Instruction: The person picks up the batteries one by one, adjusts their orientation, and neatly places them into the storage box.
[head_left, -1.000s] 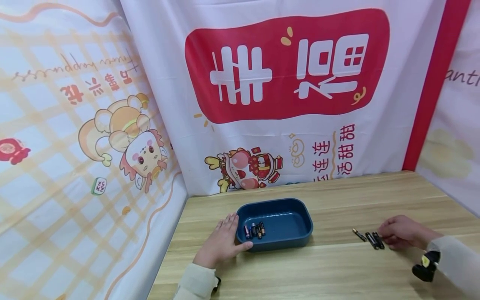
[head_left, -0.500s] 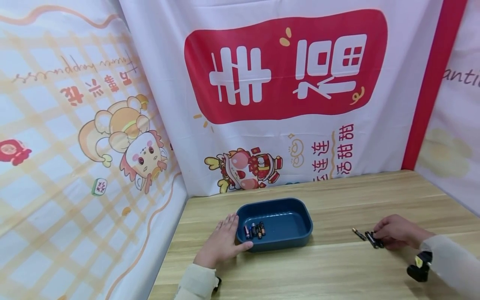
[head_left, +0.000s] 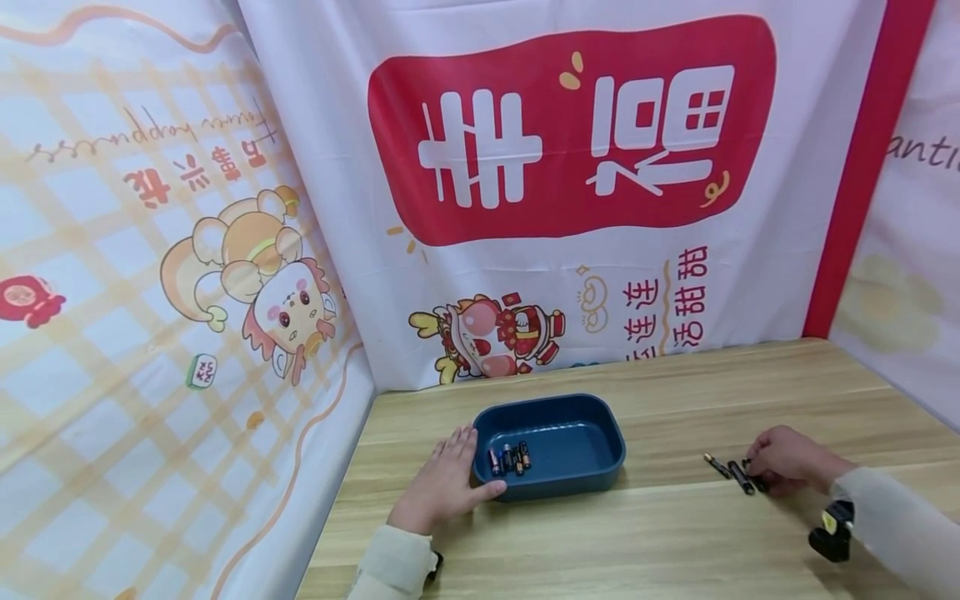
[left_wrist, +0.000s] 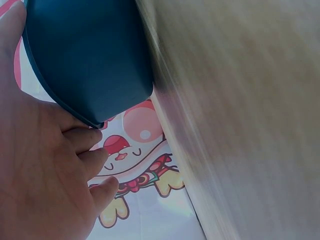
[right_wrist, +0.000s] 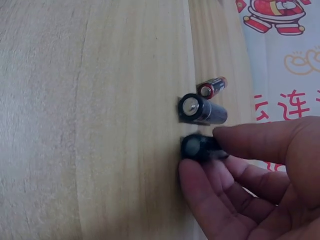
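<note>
On the left, the left hand [head_left: 442, 485] lies against the near-left side of a dark blue tray [head_left: 611, 462], fingers extended and thumb at its front rim. The left wrist view has that hand [left_wrist: 50, 165] touching the tray's rim [left_wrist: 55, 95]. Several small batteries [head_left: 519, 460] lie together inside the tray's left part. At the right, the right hand [head_left: 795, 458] is over the table; in its wrist view, its thumb and fingers pinch a black battery [right_wrist: 195, 146]. Beside it lie a dark battery [right_wrist: 202, 110] and a thinner one [right_wrist: 213, 87].
The wooden table [head_left: 660, 525] extends between the tray and the loose batteries. Printed white cloth [head_left: 795, 167] hangs behind the table, and more patterned cloth [head_left: 150, 333] stands along the left. A dark device [head_left: 831, 533] is at the right wrist.
The right hand has shifted slightly left and its fingers have come around the rightmost battery. The left hand and the tray have stayed in place.
</note>
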